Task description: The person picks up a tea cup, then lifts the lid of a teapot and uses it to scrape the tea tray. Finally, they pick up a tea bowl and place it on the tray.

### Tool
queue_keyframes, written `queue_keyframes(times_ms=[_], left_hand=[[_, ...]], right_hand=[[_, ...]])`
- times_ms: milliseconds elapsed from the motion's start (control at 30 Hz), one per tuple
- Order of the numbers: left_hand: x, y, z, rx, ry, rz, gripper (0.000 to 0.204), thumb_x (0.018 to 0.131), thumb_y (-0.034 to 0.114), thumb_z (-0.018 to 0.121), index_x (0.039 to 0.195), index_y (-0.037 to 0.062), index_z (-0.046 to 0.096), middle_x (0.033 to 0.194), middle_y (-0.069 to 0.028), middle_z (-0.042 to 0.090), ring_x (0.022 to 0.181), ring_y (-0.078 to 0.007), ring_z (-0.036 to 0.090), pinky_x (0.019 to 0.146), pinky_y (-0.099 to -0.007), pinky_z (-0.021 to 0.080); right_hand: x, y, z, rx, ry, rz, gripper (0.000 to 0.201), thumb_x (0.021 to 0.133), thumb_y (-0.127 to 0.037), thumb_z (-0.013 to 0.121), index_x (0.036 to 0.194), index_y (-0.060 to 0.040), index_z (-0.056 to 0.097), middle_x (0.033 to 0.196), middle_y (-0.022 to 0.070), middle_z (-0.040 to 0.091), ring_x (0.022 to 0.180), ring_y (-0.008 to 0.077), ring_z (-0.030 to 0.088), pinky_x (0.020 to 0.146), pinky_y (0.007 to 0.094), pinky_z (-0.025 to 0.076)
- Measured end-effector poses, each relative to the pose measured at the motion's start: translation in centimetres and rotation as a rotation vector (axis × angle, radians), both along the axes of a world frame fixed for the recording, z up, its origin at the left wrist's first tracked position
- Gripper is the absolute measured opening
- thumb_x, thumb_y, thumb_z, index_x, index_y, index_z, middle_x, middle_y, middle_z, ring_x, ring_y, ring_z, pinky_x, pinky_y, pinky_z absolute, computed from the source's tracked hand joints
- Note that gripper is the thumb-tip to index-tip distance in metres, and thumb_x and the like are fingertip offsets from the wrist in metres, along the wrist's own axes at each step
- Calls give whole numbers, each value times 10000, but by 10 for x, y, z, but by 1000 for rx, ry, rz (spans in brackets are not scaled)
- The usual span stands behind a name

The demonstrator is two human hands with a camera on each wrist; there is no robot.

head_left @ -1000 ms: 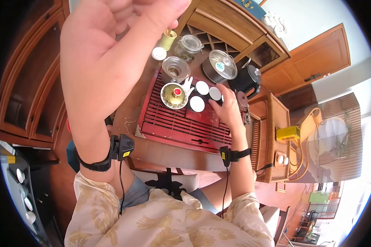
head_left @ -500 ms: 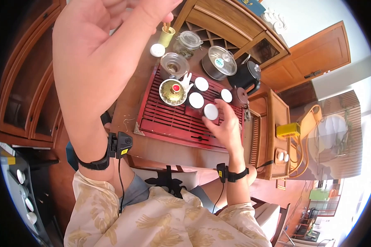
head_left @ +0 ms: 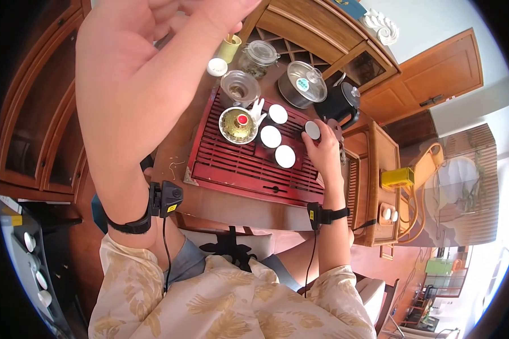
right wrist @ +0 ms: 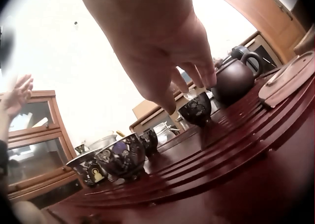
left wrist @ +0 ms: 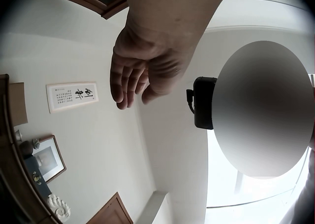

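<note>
My right hand has its thumb and fingers at the rim of a small teacup, pinching it at the right of the red slatted tea tray. In the right wrist view this teacup is dark and patterned outside, close over the slats. Three more teacups stand on the tray: a back one, a middle one and a front one. My left hand is raised close to the head camera, fingers loosely bent, holding nothing; the left wrist view shows this hand before a wall.
Left on the tray stand a lidded gaiwan and a glass pitcher. A brown clay teapot is right beside the held cup. Behind are a glass jar, a lidded pot and a black kettle.
My right hand lifted one teacup from the row, carried it toward the front and let it go beside the middle cup. It then moved right to the far-right teacup. The left hand barely moved.
</note>
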State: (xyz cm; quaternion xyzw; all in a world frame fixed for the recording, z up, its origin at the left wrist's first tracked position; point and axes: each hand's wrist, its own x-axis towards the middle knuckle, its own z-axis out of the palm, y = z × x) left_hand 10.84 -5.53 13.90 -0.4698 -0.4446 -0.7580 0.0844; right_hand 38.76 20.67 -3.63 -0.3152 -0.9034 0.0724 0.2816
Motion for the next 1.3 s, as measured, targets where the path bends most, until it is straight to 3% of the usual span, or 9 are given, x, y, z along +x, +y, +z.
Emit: queue_keyframes(times_ms=[233,433,733,833,1033,1067,1167,1200,1300], left_hand=[[-2,0,0,35,16,-38,371,1065,22,713,1402,-86,601,980,-95,797,863,-92,725,771,-210,563],[4,0,2,18,-29,-67,374,1063,27,717,1397,-95,602,969,-101,801,864,-98,740,769,-213,569],[0,-2,1,8,-10,-96,376,1051,1,714,1393,-106,602,965,-104,804,844,-95,747,748,-214,571],[1,-3,3,1,-25,-95,375,1050,3,717,1390,-108,604,964,-101,804,844,-89,743,747,-212,568],[-1,-9,8,-71,-46,-102,364,1052,21,727,1377,-98,616,956,-96,802,838,-78,735,735,-205,559],[-1,-10,9,-92,-46,-109,363,1052,25,730,1376,-95,618,954,-94,801,836,-76,734,732,-203,557],[0,-7,6,-101,-24,-103,356,1051,32,735,1368,-86,627,945,-84,801,822,-69,729,720,-199,552],[1,-7,7,-118,-25,-88,349,1049,33,738,1361,-84,633,941,-81,801,817,-67,728,716,-197,550],[2,-11,10,-162,-22,-41,324,1044,34,744,1334,-79,654,932,-73,802,804,-64,724,705,-193,544]], right_hand=[[-16,-18,12,-363,109,-13,565,885,-152,895,1387,2,688,1235,195,774,1114,281,762,973,386,603],[-16,-18,18,-373,-96,171,625,858,-71,878,1441,0,664,1299,158,763,1195,228,734,1038,360,576],[-11,-13,25,-624,-157,194,756,838,159,472,1578,19,528,1516,197,628,1348,261,670,1139,374,534],[-10,-6,13,-591,-96,253,735,841,164,428,1554,28,545,1448,206,679,1327,266,686,1125,371,540],[-41,4,16,-411,62,57,367,1016,-26,658,1373,48,694,1132,177,816,1096,215,779,959,335,605],[-50,6,14,-348,89,76,334,1032,-179,762,1268,58,756,1037,166,835,971,201,808,874,324,625],[-72,3,14,-383,-2,40,344,973,-263,785,1196,-1,802,1030,217,825,997,339,817,894,393,625],[-79,1,16,-308,-85,-13,336,942,-298,804,1132,-22,828,981,207,821,940,370,809,862,413,628],[-89,0,15,-287,-179,-113,307,920,-299,810,1070,-33,844,951,207,815,905,383,801,840,426,629]])
